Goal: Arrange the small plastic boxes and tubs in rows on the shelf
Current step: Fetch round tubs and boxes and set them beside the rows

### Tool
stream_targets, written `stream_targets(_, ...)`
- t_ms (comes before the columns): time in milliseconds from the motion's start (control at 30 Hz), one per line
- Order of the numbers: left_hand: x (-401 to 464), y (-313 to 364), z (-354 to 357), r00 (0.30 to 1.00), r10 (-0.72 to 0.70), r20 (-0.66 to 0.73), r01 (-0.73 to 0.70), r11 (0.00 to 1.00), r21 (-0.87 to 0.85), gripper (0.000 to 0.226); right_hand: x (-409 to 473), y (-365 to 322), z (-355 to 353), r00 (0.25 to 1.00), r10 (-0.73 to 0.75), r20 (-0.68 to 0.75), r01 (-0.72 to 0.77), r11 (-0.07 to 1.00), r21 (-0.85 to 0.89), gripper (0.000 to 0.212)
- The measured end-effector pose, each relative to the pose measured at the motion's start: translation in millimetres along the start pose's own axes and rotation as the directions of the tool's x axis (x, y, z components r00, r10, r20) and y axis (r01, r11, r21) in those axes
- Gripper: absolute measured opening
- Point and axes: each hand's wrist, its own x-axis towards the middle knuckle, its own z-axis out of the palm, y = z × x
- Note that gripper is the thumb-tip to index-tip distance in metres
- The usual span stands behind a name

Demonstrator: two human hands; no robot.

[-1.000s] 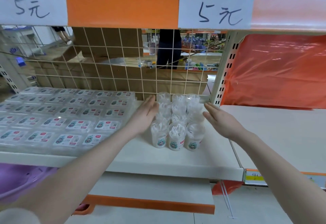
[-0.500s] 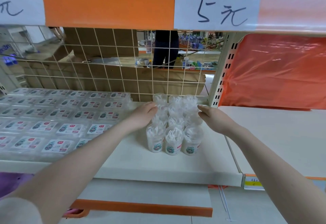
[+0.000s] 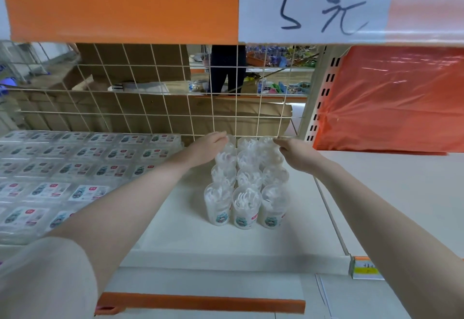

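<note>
On the white shelf [image 3: 175, 231], we bracket the tubs [image 3: 247, 180]: left hand [image 3: 208, 146] and right hand [image 3: 296, 154] flank the back row, fingers seemingly curled on it.

Both arms extended forward, hands level
Left hand [image 3: 209, 146] and right hand [image 3: 296, 154] flank the tubs [image 3: 247, 180], fingers curled at the back row

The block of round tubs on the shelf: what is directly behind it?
Behind the round tubs stands the wire grid; through it show cardboard boxes. The left hand and right hand cover parts of the back row.
</note>
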Motion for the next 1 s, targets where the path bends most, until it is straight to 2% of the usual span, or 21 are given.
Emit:
stream_targets(167, 2, 1, 8, 0.999, 0.034, -0.017, -0.034, 0.999, 0.001, 0.044, 4, 1, 2, 0.999, 0.021, -0.042, -0.018, 0.998, 0.057, 0.032)
stream_targets(400, -2, 1, 7, 0.998, 0.052, -0.042, -0.051, 0.998, 0.021, 0.043, 0, 2, 5, 0.999, -0.013, -0.047, 0.015, 0.999, 0.039, 0.031)
stream_targets(500, -10, 7, 2, 0.996, 0.085, -0.041, -0.081, 0.993, 0.088, 0.043, -8, 0, -3, 0.996, -0.053, -0.074, 0.055, 0.998, 0.023, 0.035)
stream_targets(600, -28, 13, -7, 0.983, 0.175, -0.049, -0.164, 0.971, 0.176, 0.045, -29, -1, -13, 0.982, -0.123, -0.144, 0.127, 0.992, 0.019, 0.038)
stream_targets(733, -62, 9, -13, 0.967, 0.242, 0.08, -0.255, 0.92, 0.298, 0.051, -78, 0, -22, 0.961, -0.193, -0.197, 0.201, 0.979, 0.024, 0.035)
stream_targets(833, -86, 4, -12, 0.948, 0.274, 0.16, -0.314, 0.882, 0.351, 0.053, -111, -5, -23, 0.947, -0.273, -0.172, 0.277, 0.961, 0.001, 0.032)
stream_targets(1000, -107, 2, -1, 0.915, 0.341, 0.216, -0.401, 0.829, 0.389, 0.055, -126, -16, -13, 0.934, -0.323, -0.151, 0.318, 0.946, -0.06, 0.033)
